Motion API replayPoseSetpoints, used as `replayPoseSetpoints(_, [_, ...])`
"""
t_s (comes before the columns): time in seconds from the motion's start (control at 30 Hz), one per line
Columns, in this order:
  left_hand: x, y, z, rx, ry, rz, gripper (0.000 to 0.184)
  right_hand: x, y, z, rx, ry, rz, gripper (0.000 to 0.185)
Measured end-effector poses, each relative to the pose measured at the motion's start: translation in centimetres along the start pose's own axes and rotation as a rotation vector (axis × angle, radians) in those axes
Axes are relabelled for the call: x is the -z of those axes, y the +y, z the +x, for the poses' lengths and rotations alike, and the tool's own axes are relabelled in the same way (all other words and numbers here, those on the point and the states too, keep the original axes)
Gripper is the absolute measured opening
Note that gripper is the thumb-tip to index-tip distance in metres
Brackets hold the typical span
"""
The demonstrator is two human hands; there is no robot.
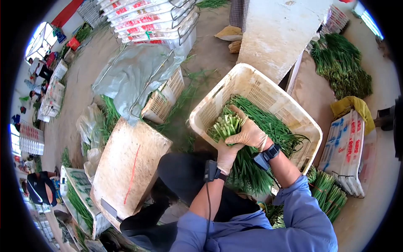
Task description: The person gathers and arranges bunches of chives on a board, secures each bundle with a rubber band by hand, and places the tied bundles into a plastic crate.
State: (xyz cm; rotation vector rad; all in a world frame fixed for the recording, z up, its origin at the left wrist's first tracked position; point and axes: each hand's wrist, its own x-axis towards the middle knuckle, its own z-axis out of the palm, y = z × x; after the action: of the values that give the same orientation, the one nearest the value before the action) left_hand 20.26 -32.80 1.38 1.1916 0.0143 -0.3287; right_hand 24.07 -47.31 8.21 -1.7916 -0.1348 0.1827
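Note:
Both gloved hands are wrapped round a bundle of long green stalks, its pale cut ends facing up and left. My left hand grips it from below, near the basket's front rim. My right hand closes over it from the right, fingers partly hidden behind the stalks. The bundle's dark green leaves hang down over the rim below my hands. Under and behind them, a cream plastic basket holds more loose green stalks.
A stained board lies left of my knees. Behind it, grey plastic sheeting covers a crate near stacked white crates. A pale table stands beyond the basket. Tied bundles lie at right; people are far left.

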Motion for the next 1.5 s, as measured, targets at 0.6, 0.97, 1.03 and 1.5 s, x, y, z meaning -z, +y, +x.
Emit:
replayPoseSetpoints(0.6, [-0.6, 0.4, -0.2, -0.035, 0.129, 0.594, 0.076, -0.5, -0.8, 2.6, -0.221, -0.209, 0.234, 0.077])
replayPoseSetpoints(0.97, [-0.5, 0.6, -0.3, -0.003, 0.121, 0.549, 0.071, 0.6, 1.5, 3.7, -0.005, -0.308, 0.176, 0.076])
replayPoseSetpoints(1.03, [-0.5, 0.6, -0.3, -0.019, 0.133, 0.564, 0.069, 0.2, 1.4, 3.3, -0.067, -0.265, 0.255, 0.079])
replayPoseSetpoints(1.5, [-0.9, 1.9, -0.7, 0.062, 0.038, 0.517, 0.068, -0.8, -0.6, 1.5, -0.058, -0.114, 0.046, 0.109])
